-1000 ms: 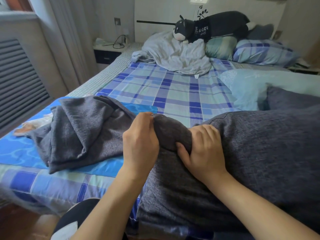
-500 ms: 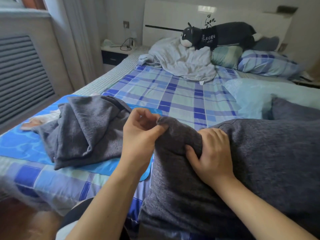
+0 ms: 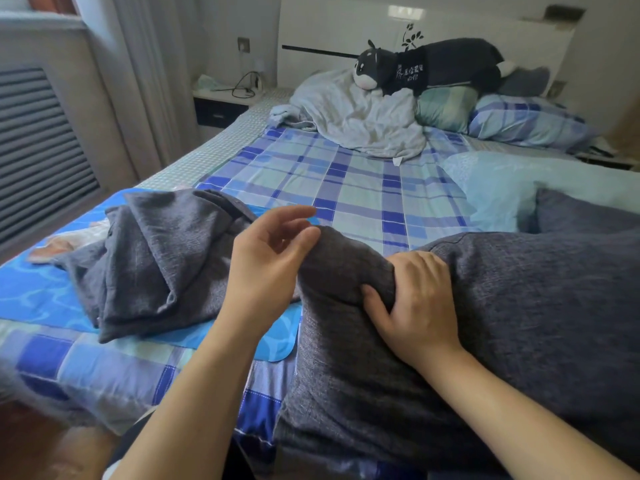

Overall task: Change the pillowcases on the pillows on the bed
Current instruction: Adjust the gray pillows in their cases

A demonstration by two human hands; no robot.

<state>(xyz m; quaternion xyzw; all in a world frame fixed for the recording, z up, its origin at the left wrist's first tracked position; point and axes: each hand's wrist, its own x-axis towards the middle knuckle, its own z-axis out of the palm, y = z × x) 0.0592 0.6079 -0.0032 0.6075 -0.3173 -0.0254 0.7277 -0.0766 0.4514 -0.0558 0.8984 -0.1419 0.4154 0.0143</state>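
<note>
A dark grey pillow (image 3: 540, 306) in its grey case lies across the near right of the bed. My right hand (image 3: 415, 306) grips the bunched corner of that case, thumb tucked under the fold. My left hand (image 3: 270, 268) hovers just left of the corner, fingers spread and relaxed, holding nothing. A loose grey pillowcase (image 3: 162, 265) lies crumpled on the bed to the left. A light blue pillow (image 3: 502, 188) sits behind the grey one.
The bed (image 3: 346, 181) has a blue plaid sheet and a bright blue mat (image 3: 41, 299) at the near left. At the headboard lie a crumpled pale sheet (image 3: 360, 119), a dark plush toy (image 3: 429, 67) and plaid pillows (image 3: 526, 123). A nightstand (image 3: 221, 105) stands far left.
My left hand has let go of the pillow corner and opened, lifting slightly away. My right hand keeps its grip on the corner.
</note>
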